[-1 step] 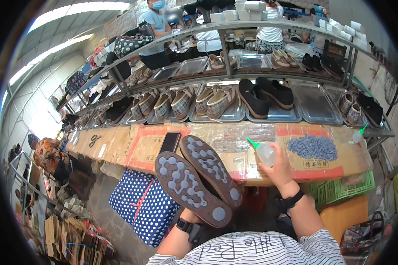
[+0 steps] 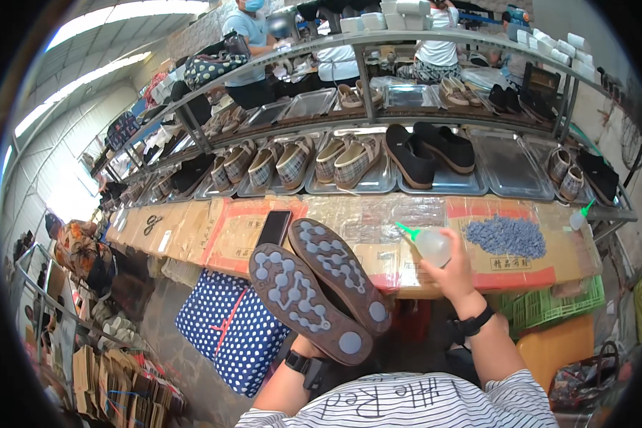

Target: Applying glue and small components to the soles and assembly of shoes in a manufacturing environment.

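Note:
My left hand (image 2: 305,347) holds a pair of shoes from below, at the heel end, most of its fingers hidden behind them. Brown soles with blue-grey raised pads face up on the left shoe (image 2: 303,299) and the right shoe (image 2: 339,260). To their right, my right hand (image 2: 455,274) is closed round a translucent squeeze bottle (image 2: 432,247) with a green nozzle. The nozzle points up and left, apart from the soles. Beyond my right hand, a pile of small blue-grey pieces (image 2: 506,237) lies on the cardboard-covered bench (image 2: 378,214).
A dark phone (image 2: 274,228) and scissors (image 2: 151,225) lie on the bench. A second green-tipped bottle (image 2: 578,218) stands at its right end. Behind rises a rack with metal trays (image 2: 510,167), several holding plaid or black shoes (image 2: 410,157). A polka-dot bundle (image 2: 228,332) sits below left.
My right hand and the squeeze bottle have shifted very slightly to the right. The shoes in my left hand stay almost in place.

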Tool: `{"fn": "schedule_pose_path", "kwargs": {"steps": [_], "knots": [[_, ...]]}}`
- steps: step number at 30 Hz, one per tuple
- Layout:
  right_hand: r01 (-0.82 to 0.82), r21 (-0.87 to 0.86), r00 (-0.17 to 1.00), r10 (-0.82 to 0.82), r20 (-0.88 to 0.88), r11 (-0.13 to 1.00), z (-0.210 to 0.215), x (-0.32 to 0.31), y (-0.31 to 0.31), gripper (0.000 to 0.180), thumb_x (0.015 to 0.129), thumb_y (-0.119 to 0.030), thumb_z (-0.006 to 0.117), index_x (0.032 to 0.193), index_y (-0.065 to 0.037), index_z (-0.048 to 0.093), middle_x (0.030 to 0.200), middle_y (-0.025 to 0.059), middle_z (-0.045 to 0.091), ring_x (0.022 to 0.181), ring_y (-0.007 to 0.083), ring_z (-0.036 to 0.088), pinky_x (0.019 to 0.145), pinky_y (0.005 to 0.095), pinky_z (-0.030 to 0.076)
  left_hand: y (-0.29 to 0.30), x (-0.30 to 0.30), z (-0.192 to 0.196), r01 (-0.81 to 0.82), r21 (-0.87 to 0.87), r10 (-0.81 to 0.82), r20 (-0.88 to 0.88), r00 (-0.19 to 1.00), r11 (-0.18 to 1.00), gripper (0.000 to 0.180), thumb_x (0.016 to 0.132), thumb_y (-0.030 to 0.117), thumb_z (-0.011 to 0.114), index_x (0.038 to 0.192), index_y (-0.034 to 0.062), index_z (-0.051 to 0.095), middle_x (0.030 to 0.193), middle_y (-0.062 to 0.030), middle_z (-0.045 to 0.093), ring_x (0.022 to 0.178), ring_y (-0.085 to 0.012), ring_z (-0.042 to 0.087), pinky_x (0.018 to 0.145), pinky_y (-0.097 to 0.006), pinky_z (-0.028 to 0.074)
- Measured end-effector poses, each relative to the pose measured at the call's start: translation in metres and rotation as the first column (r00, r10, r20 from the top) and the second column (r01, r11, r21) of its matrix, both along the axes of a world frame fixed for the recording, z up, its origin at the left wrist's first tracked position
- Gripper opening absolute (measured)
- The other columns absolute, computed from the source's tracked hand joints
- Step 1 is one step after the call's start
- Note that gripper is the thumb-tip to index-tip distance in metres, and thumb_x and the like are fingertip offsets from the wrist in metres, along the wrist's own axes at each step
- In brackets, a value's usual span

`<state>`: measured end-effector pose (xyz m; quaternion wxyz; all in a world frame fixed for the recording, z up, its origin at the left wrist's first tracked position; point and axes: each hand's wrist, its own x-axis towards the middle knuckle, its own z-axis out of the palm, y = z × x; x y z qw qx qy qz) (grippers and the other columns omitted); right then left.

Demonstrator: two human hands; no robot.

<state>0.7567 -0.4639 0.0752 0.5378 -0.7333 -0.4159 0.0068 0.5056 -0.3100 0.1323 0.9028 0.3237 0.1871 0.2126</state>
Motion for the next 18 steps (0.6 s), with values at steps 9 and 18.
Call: {"fn": "schedule_pose_path", "kwargs": {"steps": [9,18], "knots": [[-0.266,0.297,0.821,0.377,-0.429,0.917,0.044,-0.046,-0.047,0.077,0.075,-0.008,0.083,0.136,-0.005,0.038,0.118,0.0083,0.057,0.110,0.0173,0.057,0.095,0.0330,0.048,0.009,0.007,-0.021,-0.048,0.022,0.049,-0.016,0.999,0.999,0.041,0.105,0.022,0.043,0.143,0.0073,0.041,0.138,-0.0092,0.051,0.120,-0.0212,0.054,0.103,-0.035,0.047],[-0.351,0.189,0.890,0.389,-0.236,0.917,0.024,-0.050,-0.044,0.074,0.071,-0.008,0.088,0.132,-0.001,0.045,0.108,0.0102,0.065,0.099,0.0172,0.066,0.086,0.0308,0.054,0.007,0.010,-0.043,-0.086,0.030,0.088,-0.036,0.996,0.996,0.041,0.104,0.022,0.044,0.142,0.0072,0.042,0.137,-0.0090,0.052,0.119,-0.0209,0.054,0.102,-0.034,0.047]]}}
